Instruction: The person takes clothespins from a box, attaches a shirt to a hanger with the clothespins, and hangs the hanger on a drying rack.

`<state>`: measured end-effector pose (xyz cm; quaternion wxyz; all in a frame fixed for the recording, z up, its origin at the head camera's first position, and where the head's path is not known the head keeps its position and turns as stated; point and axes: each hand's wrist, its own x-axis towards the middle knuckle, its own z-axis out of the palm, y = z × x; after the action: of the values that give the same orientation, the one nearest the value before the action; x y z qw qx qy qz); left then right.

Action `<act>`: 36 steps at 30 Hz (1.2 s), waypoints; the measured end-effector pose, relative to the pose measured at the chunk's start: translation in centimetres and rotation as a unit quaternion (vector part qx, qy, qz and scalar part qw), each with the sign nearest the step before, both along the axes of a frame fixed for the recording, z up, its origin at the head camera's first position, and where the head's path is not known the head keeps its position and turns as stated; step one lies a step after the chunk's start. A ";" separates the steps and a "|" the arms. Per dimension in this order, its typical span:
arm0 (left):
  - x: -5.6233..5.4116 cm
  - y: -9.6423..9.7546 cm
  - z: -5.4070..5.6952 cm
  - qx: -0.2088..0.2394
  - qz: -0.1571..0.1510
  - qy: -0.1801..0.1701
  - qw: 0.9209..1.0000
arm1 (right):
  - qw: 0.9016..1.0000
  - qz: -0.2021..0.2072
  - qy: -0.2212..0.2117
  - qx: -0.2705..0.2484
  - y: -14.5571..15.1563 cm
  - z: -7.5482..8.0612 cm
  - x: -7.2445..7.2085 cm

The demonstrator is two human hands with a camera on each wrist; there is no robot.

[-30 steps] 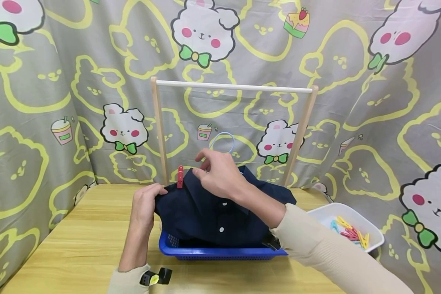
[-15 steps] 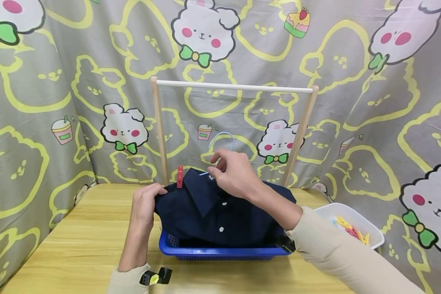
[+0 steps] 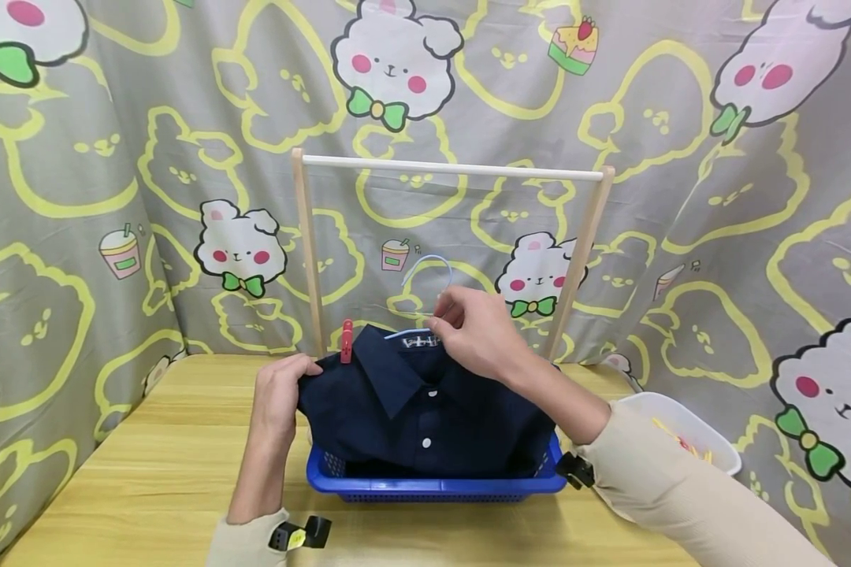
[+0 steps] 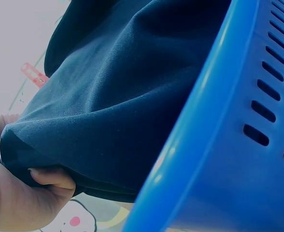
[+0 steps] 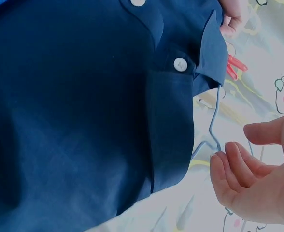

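In the middle of the frame, with upper part above the blue basket point(image 3: 436, 489) and lower part down inside it: the dark shirt point(image 3: 390, 429). Already done, by appearance: hanger point(image 3: 436, 257) put inside the shirt, with hook standing up above the collar point(image 3: 390, 378), and one red peg point(image 3: 347, 342) fixed upright at the shoulder left of it. Not yet done: hook placed on the rack point(image 3: 454, 167), being below the white bar and apart from it. Also no second peg to be seen on the shoulder at the right, though partly hidden there behind the right forearm point(image 3: 563, 398). Judged from this, perhaps near the middle of the work, with pegging of that shoulder and hanging up probably left.

With left hand point(image 3: 278, 386), at the left end of the shirt, pinching the cloth between thumb and fingers. With right hand point(image 3: 478, 331), beside the hanger neck, apparently grasping nothing: in the right wrist view, thumb apart from loosely bent fingers, and wire very close to the fingertips. Cannot tell if touching.

Hidden under the cloth: most of the hanger. At lower right of the frame, partly behind the right sleeve point(image 3: 688, 496): white tray point(image 3: 719, 433) with other pegs point(image 3: 685, 445), impossible to count. Too small to read: the label point(image 3: 418, 342) inside the collar. Cut off at the bottom edge: the right sleeve.
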<state>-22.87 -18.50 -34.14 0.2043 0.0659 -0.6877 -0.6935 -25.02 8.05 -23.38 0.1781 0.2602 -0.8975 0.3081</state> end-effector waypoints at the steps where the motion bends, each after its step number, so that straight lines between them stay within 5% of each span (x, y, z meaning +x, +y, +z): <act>1: 0.0 0.0 0.0 0.000 -0.001 0.001 1.000 | 1.000 -0.003 -0.001 -0.001 0.2 0.0 0.0; 17: 0.1 -0.1 0.0 -0.003 0.004 0.002 1.000 | 0.999 -0.047 -0.007 0.009 3.1 0.0 -0.7; 36: 0.0 -0.1 0.0 0.001 0.005 0.006 1.000 | 0.994 -0.101 -0.019 0.028 8.0 -1.7 -3.0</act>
<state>-22.86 -18.63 -34.14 0.2119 0.0656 -0.6856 -0.6933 -28.03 16.08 -25.04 0.1844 0.1669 -0.9307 0.2683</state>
